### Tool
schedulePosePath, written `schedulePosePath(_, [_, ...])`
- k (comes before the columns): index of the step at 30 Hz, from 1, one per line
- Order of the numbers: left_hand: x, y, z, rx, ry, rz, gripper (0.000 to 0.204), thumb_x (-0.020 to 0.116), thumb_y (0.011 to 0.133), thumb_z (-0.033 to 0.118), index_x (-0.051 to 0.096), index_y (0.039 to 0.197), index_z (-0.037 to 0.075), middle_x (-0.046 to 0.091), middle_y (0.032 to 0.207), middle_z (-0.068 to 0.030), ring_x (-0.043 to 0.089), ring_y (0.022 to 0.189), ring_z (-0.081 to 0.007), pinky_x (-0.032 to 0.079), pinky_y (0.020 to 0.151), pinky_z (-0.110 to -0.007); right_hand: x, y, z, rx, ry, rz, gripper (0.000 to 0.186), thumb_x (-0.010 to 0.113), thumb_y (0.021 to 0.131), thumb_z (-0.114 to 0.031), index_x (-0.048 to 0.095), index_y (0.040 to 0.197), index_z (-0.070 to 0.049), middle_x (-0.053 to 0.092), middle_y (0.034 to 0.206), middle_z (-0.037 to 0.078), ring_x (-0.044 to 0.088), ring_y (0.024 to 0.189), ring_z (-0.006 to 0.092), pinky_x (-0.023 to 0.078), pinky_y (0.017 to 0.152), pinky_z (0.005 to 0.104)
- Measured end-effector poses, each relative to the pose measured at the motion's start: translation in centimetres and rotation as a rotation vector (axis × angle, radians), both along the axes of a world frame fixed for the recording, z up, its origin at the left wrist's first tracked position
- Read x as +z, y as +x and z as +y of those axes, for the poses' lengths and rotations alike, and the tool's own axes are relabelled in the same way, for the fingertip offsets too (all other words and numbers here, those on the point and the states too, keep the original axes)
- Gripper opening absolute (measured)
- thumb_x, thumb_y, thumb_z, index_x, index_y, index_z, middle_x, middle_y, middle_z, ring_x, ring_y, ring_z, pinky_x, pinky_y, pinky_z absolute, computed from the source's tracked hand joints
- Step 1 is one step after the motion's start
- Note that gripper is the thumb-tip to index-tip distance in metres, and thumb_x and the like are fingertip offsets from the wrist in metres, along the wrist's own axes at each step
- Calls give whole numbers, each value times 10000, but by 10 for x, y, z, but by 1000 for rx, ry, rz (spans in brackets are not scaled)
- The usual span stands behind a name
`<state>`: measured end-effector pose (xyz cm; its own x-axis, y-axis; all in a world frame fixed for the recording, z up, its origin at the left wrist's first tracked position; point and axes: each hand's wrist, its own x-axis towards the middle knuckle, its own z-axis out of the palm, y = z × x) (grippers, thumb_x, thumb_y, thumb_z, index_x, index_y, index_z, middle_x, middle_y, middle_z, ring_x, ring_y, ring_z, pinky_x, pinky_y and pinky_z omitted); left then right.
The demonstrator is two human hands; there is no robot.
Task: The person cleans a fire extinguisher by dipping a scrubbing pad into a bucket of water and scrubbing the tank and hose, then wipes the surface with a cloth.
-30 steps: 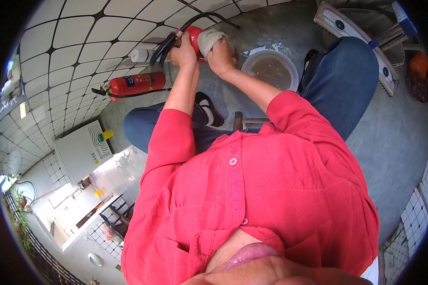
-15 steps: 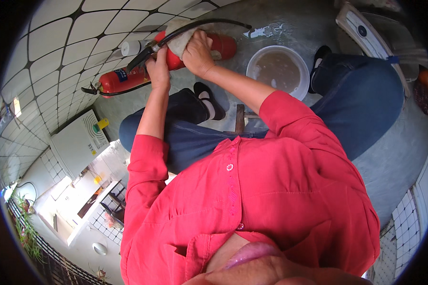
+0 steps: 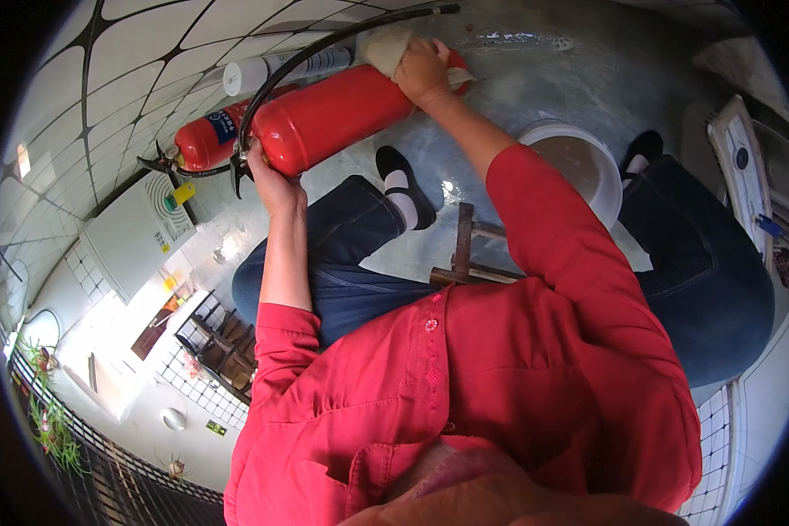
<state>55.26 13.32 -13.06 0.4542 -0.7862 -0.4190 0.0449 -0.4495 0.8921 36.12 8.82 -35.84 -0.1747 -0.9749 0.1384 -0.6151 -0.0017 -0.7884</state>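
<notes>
A red fire extinguisher (image 3: 333,114) lies tilted across the upper left, its base toward the upper right. My left hand (image 3: 276,180) is closed around its neck beside the black handle. At the other end, my right hand (image 3: 423,74) presses a beige cloth (image 3: 386,51) against the body near the base. A black hose (image 3: 359,26) arches from the valve along the far side of the cylinder. Close by on the left is a second, smaller red extinguisher (image 3: 203,145) with a blue label.
A white bucket (image 3: 612,180) of cloudy water stands between my feet, toward the right. Beyond the extinguishers, a white cylinder (image 3: 237,79) lies by the tiled wall (image 3: 44,96). Wooden stool parts (image 3: 463,241) show between my legs. Water spots wet the grey floor (image 3: 526,70).
My right hand has slid the cloth from the extinguisher's middle toward its base. My left hand has shifted to the neck, and the extinguisher now appears larger and nearer.
</notes>
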Motion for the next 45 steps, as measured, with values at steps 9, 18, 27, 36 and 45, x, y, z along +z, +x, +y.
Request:
schedulePosePath(9, [-7,-4,-1,60,-72,-41,475,571,913,479,538,1278,177,608,1254,-21,621,1119,-215,542,860,-424,68,40,33,-483,220,-258,299,682,824,-201,661,1100,-86,481,1309,131,458,1158,367,339,931,569])
schedulePosePath(18, [-4,-12,-3,-47,-155,-3,427,526,961,337,536,1278,52,602,1262,-99,601,1143,-216,469,988,-376,207,-9,39,284,19,-401,213,698,766,-191,666,926,-55,604,939,154,638,808,382,512,797,489])
schedulePosePath(27, [-3,-20,-8,2,-131,-25,440,534,946,359,544,1271,63,622,1227,-92,613,1123,-222,487,964,-388,151,27,53,115,-278,-302,476,644,817,-177,590,1281,-265,562,1301,61,491,1252,296,321,1028,532])
schedulePosePath(36, [-5,-8,-1,133,21,-1,475,500,921,489,539,1276,175,619,1262,-50,627,1129,-279,547,862,-490,-3,-12,41,-265,93,-165,326,607,869,-121,578,1192,-91,561,1209,147,492,1178,392,412,983,476])
schedulePosePath(45, [-13,9,-2,167,36,19,492,483,923,491,532,1290,167,621,1265,-69,642,1111,-308,552,863,-529,32,-7,11,-118,244,-170,377,624,885,-270,597,1256,-209,564,1311,123,513,1218,359,342,1014,574])
